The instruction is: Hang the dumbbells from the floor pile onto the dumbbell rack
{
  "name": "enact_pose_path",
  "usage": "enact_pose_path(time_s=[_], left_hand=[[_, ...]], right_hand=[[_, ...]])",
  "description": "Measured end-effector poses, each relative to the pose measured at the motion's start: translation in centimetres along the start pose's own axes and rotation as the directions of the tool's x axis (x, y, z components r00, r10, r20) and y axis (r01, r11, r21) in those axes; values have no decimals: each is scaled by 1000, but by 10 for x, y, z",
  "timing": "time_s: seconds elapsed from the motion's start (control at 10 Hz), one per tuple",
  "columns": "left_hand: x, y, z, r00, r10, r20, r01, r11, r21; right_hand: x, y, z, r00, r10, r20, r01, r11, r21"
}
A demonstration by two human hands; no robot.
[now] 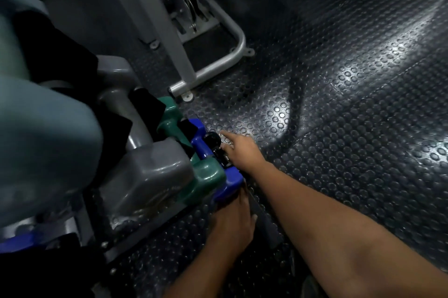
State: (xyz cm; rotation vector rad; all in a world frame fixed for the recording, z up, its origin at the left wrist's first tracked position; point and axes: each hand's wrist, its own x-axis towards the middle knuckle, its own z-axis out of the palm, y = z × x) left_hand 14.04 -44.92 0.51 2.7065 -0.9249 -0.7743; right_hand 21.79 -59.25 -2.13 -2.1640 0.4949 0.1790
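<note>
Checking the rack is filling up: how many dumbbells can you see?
5, maybe more hidden. On the rack in descending size: a grey dumbbell, a green dumbbell, a blue dumbbell, then a small black dumbbell by the right hand. Another blue one sits bottom left.

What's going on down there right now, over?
Right hand on small black dumbbell, index finger straight. Left hand at blue dumbbell, grip unclear. Nothing blocking.
</note>
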Motion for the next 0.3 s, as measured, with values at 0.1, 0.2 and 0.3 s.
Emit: enact_pose_path(time_s=[0.1,0.2,0.3], left_hand=[[-20,20,-23,998,-67,16,67,997,28],[-46,34,-18,998,-65,19,64,998,22],[-46,37,-31,990,-120,75,116,992,57]], right_hand=[[-21,-14,-19,1000,-8,9,8,1000,-23],[-46,-25,-38,999,-39,10,40,999,-18],[-68,-30,-55,999,-46,0,46,999,-28]])
